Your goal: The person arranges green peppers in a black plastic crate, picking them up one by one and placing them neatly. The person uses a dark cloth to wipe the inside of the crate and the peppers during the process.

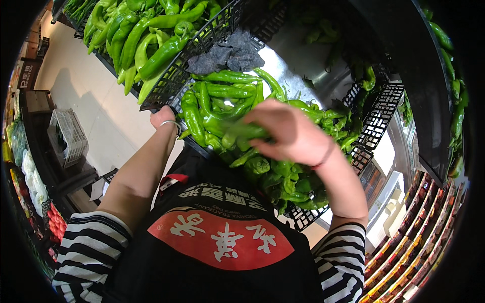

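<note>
Long green peppers (225,91) lie piled in a display bin with black plastic lattice sides (375,113). Over the middle of the pile is my right hand (288,132), blurred, its fingers curled around a green pepper (250,132). My left hand (163,116) rests at the bin's near left corner, below the lattice wall; its fingers are largely hidden, so its grip cannot be told. A crumpled dark grey cloth (227,55) lies behind the peppers, beside a shiny metal surface (276,64). More, crinkled green peppers (295,181) fill the near right part.
Another heap of large green peppers (151,41) stands beyond the left lattice wall. A white plastic crate (68,138) sits on a dark stand across the tiled floor (94,110). A dark panel (409,75) rises on the right, with shelves of packaged goods (413,242) below it.
</note>
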Motion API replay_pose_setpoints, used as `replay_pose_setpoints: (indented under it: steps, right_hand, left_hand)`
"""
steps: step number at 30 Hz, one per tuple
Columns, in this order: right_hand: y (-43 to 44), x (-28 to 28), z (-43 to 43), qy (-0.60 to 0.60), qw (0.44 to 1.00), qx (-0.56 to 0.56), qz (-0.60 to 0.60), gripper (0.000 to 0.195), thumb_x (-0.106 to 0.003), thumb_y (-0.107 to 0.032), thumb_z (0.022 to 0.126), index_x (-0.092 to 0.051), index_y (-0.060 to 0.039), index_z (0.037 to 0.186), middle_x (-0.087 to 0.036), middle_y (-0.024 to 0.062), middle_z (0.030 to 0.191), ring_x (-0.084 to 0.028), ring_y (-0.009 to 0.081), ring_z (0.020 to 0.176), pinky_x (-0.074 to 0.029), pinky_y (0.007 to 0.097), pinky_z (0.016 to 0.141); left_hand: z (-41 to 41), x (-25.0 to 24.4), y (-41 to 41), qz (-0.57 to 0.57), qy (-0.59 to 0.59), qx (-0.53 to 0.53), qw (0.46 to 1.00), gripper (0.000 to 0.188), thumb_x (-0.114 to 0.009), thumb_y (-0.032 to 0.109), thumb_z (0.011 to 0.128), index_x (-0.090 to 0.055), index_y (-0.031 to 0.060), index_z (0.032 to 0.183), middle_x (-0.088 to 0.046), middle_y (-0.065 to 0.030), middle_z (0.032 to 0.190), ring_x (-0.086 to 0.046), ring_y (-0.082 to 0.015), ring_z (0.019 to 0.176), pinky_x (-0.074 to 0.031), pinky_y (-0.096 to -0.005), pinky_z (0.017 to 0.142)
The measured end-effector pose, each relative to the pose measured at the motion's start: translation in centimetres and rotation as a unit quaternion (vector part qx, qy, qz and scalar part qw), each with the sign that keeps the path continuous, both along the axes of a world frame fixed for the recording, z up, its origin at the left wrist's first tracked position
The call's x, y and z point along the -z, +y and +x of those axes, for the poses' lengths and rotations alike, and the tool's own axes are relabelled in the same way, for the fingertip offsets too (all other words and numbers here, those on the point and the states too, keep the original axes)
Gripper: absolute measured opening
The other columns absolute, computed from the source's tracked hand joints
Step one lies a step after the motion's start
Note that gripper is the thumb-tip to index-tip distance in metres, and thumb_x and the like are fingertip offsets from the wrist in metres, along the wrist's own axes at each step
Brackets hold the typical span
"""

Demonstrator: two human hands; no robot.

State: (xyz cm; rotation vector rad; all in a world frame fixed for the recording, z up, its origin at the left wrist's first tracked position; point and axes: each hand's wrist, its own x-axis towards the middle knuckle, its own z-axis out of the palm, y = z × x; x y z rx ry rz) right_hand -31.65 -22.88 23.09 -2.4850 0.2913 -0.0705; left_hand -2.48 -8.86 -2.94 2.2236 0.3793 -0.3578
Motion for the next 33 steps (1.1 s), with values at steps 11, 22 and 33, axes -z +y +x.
replay_pose_setpoints:
  steps: [11,22,33]
  right_hand:
    - [3.1,5.0,3.4,0.376,0.896,-0.055,-0.228,0.053,-0.068,-0.018,0.075,-0.051,-0.0014,0.122,-0.054,0.0132,0.117,-0.052,0.0245,0.109,-0.044,0.0432,0.090]
    - [2.8,5.1,0.2,0.200,0.949,-0.027,-0.244,0.047,-0.062,-0.005,0.072,-0.053,-0.0020,0.118,-0.057,0.0127,0.104,-0.060,0.0284,0.078,-0.052,0.0367,0.065]
    - [-3.3,3.6,-5.8,-0.009,0.951,0.234,0.203,0.062,-0.075,-0.015,0.077,-0.042,-0.0066,0.129,-0.057,0.0149,0.118,-0.054,0.0271,0.114,-0.043,0.0348,0.096]
  left_hand:
    - [-0.8,-1.8,-0.2,-0.038,0.011,0.025,0.999,0.033,-0.057,0.011,0.072,-0.064,-0.0045,0.100,-0.067,-0.0209,0.096,-0.064,-0.0348,0.089,-0.048,-0.0379,0.082]
    - [-0.7,-1.5,-0.2,-0.008,0.010,0.024,1.000,0.038,-0.059,0.015,0.072,-0.063,-0.0042,0.104,-0.066,-0.0228,0.102,-0.063,-0.0378,0.095,-0.047,-0.0388,0.086]
    - [0.7,1.9,0.7,0.006,-0.023,0.020,1.000,0.033,-0.058,0.015,0.070,-0.066,-0.0032,0.096,-0.068,-0.0224,0.094,-0.064,-0.0381,0.089,-0.049,-0.0400,0.081]
